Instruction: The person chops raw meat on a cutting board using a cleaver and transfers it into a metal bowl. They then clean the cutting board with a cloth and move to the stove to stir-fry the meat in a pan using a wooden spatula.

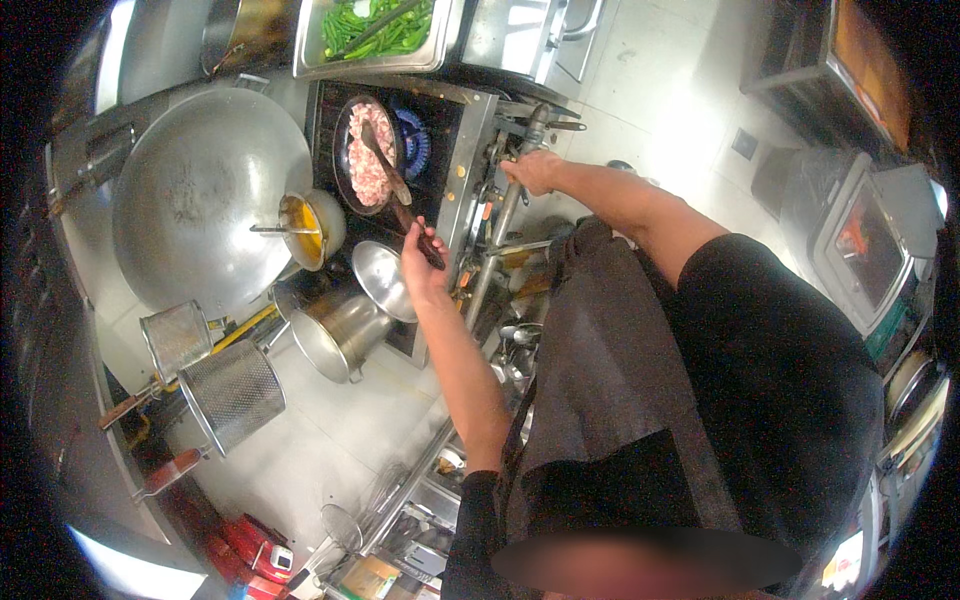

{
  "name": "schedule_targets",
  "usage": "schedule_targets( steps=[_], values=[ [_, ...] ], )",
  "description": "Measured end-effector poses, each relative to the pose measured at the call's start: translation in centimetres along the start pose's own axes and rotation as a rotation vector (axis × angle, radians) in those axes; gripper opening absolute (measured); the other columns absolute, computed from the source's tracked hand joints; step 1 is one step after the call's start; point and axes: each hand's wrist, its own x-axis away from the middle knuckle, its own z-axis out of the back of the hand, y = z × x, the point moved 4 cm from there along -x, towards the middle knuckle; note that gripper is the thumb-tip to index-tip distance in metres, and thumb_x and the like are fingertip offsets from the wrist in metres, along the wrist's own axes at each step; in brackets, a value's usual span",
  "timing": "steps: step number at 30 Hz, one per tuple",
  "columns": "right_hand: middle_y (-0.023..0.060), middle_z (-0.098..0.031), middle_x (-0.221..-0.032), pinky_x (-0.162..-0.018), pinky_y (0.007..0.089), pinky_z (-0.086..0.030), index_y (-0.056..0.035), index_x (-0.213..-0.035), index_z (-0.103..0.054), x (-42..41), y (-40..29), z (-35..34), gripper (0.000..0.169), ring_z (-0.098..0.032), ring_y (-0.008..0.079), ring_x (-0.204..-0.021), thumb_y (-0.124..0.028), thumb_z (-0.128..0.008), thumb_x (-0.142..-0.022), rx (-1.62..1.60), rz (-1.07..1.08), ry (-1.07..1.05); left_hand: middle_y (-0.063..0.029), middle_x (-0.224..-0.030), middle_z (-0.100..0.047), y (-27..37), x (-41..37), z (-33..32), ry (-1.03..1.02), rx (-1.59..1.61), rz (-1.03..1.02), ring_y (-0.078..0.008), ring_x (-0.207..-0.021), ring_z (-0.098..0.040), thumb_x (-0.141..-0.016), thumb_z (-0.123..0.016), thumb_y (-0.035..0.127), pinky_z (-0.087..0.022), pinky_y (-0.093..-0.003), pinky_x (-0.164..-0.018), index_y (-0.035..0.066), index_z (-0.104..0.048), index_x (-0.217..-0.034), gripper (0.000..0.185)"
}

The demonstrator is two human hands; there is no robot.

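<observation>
My left hand (425, 259) is closed around the dark handle (407, 220) of a frying pan. The pan (339, 161) holds pale pink chopped meat (361, 176); a wooden spatula (385, 159) lies across the meat and the pan's rim. Blue flame burns on the gas burner (415, 142), partly under the pan. My right hand (531, 172), fingers curled, is at the metal pipe (510, 214) along the stove's front, close to the controls. Whether it grips anything is unclear, since its fingertips are partly hidden.
A large wok (202, 202) stands beyond the pan, beside a small pot of yellow liquid (309, 225). Nearer are a steel bowl (384, 277), a tall pot (330, 345) and perforated strainers (232, 394). A steel tray (442, 45) of green vegetables borders the stove.
</observation>
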Motion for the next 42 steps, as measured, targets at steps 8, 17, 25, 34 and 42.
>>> schedule_targets(
  steps=[8,17,25,34,42],
  values=[
    [0.0250,-0.071,-0.103,-0.086,0.0551,-0.055,-0.0035,-0.115,-0.058,-2.2,-8.7,6.8,0.043,-0.071,0.0446,-0.101,-0.040,-0.067,-0.093,-0.560,-0.086,0.351,0.0007,-0.087,-0.061,-10.1,-4.7,-0.3,0.011,-0.001,-0.124,-0.0117,-0.071,-0.058,-0.104,-0.062,0.022,-0.049,-0.0284,-0.058,0.012,-0.059,-0.118,0.018],
    [0.0310,-0.070,-0.102,-0.091,0.0565,-0.055,-0.0038,-0.133,-0.045,-2.5,-13.8,15.2,0.046,-0.069,0.0502,-0.100,-0.021,-0.060,-0.093,-0.184,-0.124,0.368,-0.0027,-0.083,-0.058,-9.0,-2.0,-6.5,0.005,-0.181,-0.275,-0.0138,-0.061,-0.056,-0.100,-0.060,0.015,-0.045,-0.0309,-0.050,0.007,-0.052,-0.118,0.021],
    [0.0305,-0.071,-0.086,-0.077,0.0601,-0.055,-0.0051,-0.111,-0.057,0.1,-16.0,16.2,0.023,-0.070,0.0498,-0.088,-0.022,-0.059,-0.097,0.103,0.013,0.222,-0.0081,-0.078,-0.065,-8.6,-3.1,-3.7,0.188,-0.378,-0.329,-0.0188,-0.058,-0.061,-0.098,-0.061,0.019,-0.050,-0.0375,-0.052,0.004,-0.055,-0.115,0.023],
    [0.0248,-0.072,-0.084,-0.071,0.0595,-0.057,-0.0092,-0.108,-0.057,-0.3,-18.9,13.6,0.023,-0.071,0.0472,-0.079,-0.027,-0.061,-0.095,0.209,0.121,0.284,-0.0212,-0.095,-0.071,-12.3,-4.0,-3.5,0.043,-0.323,-0.552,-0.0384,-0.090,-0.071,-0.091,-0.072,0.015,-0.054,-0.0499,-0.083,-0.001,-0.055,-0.126,0.042],
    [0.0256,-0.071,-0.084,-0.075,0.0604,-0.054,-0.0107,-0.114,-0.062,-2.9,-15.3,14.7,0.023,-0.069,0.0491,-0.083,-0.026,-0.063,-0.096,0.105,-0.023,0.459,-0.0279,-0.101,-0.069,-12.4,-0.7,-7.4,0.088,-0.467,-0.450,-0.0418,-0.087,-0.071,-0.094,-0.067,0.020,-0.054,-0.0509,-0.078,-0.002,-0.050,-0.122,0.040]
  ],
)
